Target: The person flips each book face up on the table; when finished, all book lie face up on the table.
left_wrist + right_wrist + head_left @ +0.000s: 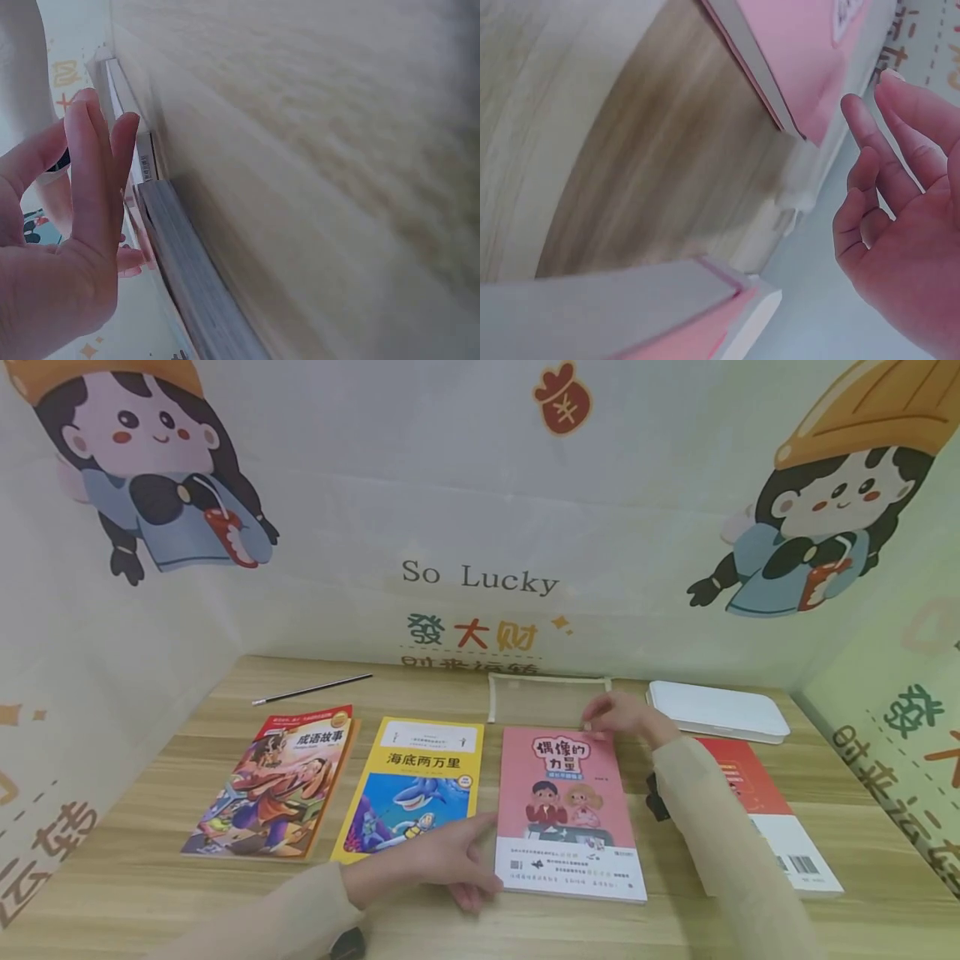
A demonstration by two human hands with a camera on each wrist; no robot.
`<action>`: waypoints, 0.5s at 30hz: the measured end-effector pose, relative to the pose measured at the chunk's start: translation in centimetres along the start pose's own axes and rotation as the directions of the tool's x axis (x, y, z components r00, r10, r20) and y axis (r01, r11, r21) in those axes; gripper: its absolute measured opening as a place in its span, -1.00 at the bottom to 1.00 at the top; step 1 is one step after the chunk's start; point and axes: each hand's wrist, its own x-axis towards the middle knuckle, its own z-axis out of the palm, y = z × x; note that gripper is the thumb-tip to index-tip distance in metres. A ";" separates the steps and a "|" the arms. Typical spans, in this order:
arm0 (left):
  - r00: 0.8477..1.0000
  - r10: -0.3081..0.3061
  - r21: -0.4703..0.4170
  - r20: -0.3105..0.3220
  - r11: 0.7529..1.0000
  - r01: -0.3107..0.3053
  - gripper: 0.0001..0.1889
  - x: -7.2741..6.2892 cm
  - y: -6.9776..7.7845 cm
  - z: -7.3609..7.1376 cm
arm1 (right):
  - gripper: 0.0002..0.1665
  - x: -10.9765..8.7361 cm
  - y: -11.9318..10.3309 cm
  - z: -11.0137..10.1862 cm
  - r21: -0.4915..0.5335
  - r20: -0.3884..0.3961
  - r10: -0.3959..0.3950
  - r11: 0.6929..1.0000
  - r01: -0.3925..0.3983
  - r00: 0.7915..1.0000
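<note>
A pink book with two cartoon children lies face up on the wooden table. At its lower left corner is my left hand, fingertips and thumb right at the book's edge. In the left wrist view those fingers stand extended beside the page edges of a book. My right hand is over the pink book's top right corner. The right wrist view shows its fingers loosely bent, close to the pink corner and not wrapped round it. The left hand overlaps a yellow shark book.
An illustrated storybook lies at the left. A red and white book is at the right, partly hidden by my right sleeve. Along the back are a pencil, a mesh pouch and a white case. A printed cloth hangs behind.
</note>
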 end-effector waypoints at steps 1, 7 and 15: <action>1.000 0.006 0.002 0.000 1.000 -0.006 -0.11 -0.1 0.1 -0.1 | -0.78 -0.2 0.1 -0.2 0.001 -0.003 -0.019 1.000 0.019 1.000; 0.998 0.069 -0.038 -0.005 0.997 -0.070 -0.22 -0.2 0.9 -0.6 | -0.70 -1.3 1.2 -1.5 -0.013 -0.023 -0.016 1.000 0.015 1.000; 0.988 0.154 -0.013 0.001 0.988 -0.154 -0.50 0.6 2.2 -0.5 | -0.69 -3.9 3.4 -2.8 -0.004 -0.060 -0.008 1.000 0.008 0.998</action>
